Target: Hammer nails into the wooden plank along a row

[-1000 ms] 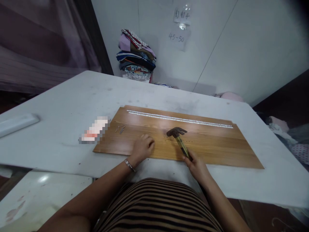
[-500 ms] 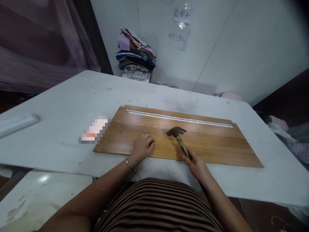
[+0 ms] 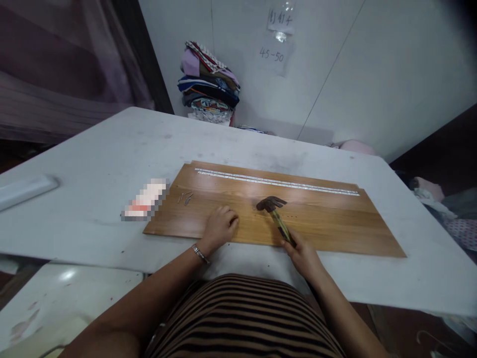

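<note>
One hammer [image 3: 278,220], right hand's grip wrapped round the lower handle, head over the middle of the wooden board [image 3: 335,223]. Can't tell if it touches or sits just above. Left hand [image 3: 219,224] is on the board by its front edge, fingers loosely curled; can't tell if that grip pinches anything. Board lies flat on the white surface [image 3: 93,159], nearer the front edge than the back, no overhang.

Step in hand reads as hammer work. I'd hold low on the handle, face square, short wrist swing. Left hand can steady the board, but fingers should sit well left of the strike line. Thin metal pieces [image 3: 188,200], nails by the look, lie near the board's left end, on the left hand's side. Small dark dots [image 3: 294,217] right of the hammer head: holes or specks, unclear.

Edges: striped top [image 3: 246,318] is close to the surface's front edge, so little elbow room backward; swing upward instead. Two pale strips [image 3: 276,183] run along the board's back edge, worth keeping the claw off. More sideways room toward the surface's left edge, past the pixelated object [image 3: 145,200] just beside the board.
</note>
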Demonstrator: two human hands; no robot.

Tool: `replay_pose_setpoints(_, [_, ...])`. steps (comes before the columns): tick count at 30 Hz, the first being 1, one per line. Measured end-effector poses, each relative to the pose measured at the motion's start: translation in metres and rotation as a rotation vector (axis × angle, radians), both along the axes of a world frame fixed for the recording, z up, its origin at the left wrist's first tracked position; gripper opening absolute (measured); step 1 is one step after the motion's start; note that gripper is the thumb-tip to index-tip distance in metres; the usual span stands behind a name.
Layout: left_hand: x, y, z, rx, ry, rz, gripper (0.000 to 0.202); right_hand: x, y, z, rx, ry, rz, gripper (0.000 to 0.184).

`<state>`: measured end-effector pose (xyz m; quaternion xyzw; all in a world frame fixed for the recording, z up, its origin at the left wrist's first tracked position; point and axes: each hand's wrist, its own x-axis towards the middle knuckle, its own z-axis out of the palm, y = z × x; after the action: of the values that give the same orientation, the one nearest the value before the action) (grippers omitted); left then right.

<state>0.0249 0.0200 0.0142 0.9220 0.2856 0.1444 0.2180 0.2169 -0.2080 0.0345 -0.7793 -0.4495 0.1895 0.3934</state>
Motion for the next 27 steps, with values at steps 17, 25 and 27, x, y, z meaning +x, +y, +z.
replay_pose_setpoints(17, [-0.0002, 0.0003, -0.0007, 0.016, 0.001, -0.007, 0.016, 0.0046, 0.0005, 0.0047, 0.007, -0.046, -0.024, 0.047])
replay_pose_setpoints(25, [-0.0006, 0.0007, -0.0012, 0.018, -0.011, -0.012, 0.016, 0.0012, 0.0020, -0.0042, -0.023, -0.014, 0.004, 0.049])
replay_pose_setpoints(27, [-0.0004, 0.0007, -0.0014, 0.018, 0.000, -0.003, 0.016, 0.0018, 0.0021, -0.0034, -0.031, -0.021, 0.000, 0.047])
